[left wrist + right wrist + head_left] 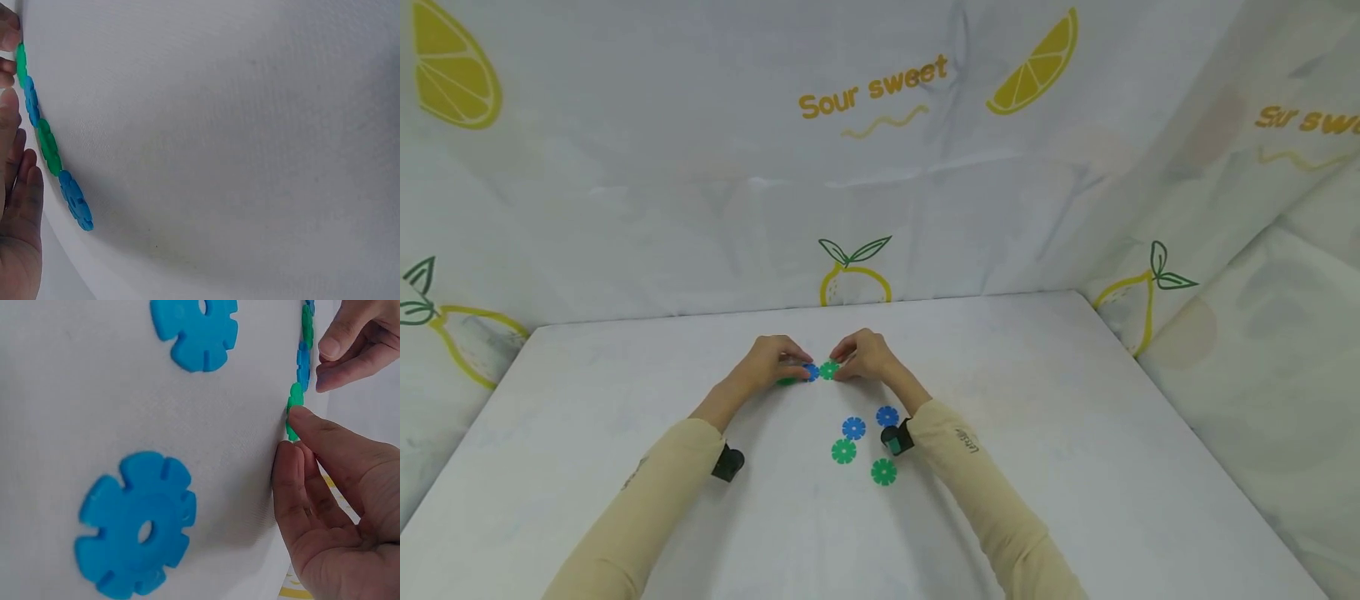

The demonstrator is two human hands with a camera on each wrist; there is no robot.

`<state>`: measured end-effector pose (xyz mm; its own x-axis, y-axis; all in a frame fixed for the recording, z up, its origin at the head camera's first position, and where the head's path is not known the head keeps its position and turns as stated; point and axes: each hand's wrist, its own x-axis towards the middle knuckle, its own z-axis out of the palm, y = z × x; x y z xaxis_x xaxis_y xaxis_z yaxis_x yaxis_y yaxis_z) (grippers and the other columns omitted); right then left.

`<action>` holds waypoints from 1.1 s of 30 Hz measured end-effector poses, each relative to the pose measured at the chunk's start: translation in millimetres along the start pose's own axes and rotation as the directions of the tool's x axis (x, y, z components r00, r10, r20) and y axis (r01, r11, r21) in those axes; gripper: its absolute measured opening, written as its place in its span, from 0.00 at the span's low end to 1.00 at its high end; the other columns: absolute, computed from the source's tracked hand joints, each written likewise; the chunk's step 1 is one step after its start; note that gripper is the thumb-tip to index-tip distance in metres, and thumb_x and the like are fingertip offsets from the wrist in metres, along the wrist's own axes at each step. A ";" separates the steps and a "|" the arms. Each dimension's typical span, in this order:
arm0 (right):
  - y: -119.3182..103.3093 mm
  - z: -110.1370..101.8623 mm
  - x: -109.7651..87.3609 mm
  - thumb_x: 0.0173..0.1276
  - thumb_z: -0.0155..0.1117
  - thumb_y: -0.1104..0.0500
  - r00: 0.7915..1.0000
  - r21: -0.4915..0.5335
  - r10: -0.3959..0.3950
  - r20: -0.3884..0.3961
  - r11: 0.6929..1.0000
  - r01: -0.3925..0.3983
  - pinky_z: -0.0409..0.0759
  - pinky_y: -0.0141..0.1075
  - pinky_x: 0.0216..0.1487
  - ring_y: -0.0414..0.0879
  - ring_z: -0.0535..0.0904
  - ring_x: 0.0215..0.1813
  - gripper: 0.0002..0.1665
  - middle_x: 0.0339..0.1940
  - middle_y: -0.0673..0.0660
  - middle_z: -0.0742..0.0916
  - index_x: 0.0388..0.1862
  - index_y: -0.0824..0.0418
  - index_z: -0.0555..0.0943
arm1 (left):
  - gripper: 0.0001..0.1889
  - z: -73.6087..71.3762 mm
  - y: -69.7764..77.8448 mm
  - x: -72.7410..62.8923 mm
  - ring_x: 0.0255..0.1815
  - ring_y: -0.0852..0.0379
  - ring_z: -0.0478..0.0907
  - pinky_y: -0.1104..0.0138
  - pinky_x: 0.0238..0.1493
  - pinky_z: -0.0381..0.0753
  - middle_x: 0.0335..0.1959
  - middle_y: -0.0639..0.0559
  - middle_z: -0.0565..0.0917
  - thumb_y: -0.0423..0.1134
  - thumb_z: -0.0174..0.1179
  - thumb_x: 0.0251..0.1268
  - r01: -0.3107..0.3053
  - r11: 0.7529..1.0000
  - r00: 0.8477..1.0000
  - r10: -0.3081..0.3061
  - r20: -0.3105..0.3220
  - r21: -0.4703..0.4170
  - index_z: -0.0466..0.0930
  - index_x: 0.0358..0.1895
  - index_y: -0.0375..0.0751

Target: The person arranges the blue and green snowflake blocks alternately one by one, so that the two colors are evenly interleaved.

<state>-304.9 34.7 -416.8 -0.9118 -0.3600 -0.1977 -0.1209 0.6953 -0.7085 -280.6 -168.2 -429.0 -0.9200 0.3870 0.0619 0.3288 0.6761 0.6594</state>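
Green disc [828, 371] pinched by its outer edge in right hand [865, 354], at right end of disc row [49, 147] on surface [1037, 433], likely to leave inner side free against blue disc [303, 366], left hand [766, 360] just beside that one, fingers apart, probably for steadying.

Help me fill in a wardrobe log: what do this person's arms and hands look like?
The left sleeve and right sleeve are pale beige, each with dark lettering too small to read. Beside the left sleeve is a black device; beside the right, a second black device with a greenish patch. The left hand and right hand wear no gloves.
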 end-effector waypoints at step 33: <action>31.5 -52.4 -86.2 0.63 0.68 0.65 0.998 0.321 0.030 -0.047 0.947 -0.013 0.83 0.36 0.44 0.48 0.83 0.43 0.19 0.52 0.64 0.83 0.53 0.67 0.81 | 0.14 17.9 12.9 17.3 0.49 0.46 0.79 0.55 0.54 0.77 0.41 0.44 0.85 0.36 0.71 0.52 0.016 1.000 1.000 -0.016 0.007 0.022 0.85 0.42 0.33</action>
<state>-250.7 120.2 -386.6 -0.9325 -0.3093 -0.1865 0.0234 0.4636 -0.8857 -288.5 -141.5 -432.9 -0.9235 0.3807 0.0460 0.3189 0.6958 0.6435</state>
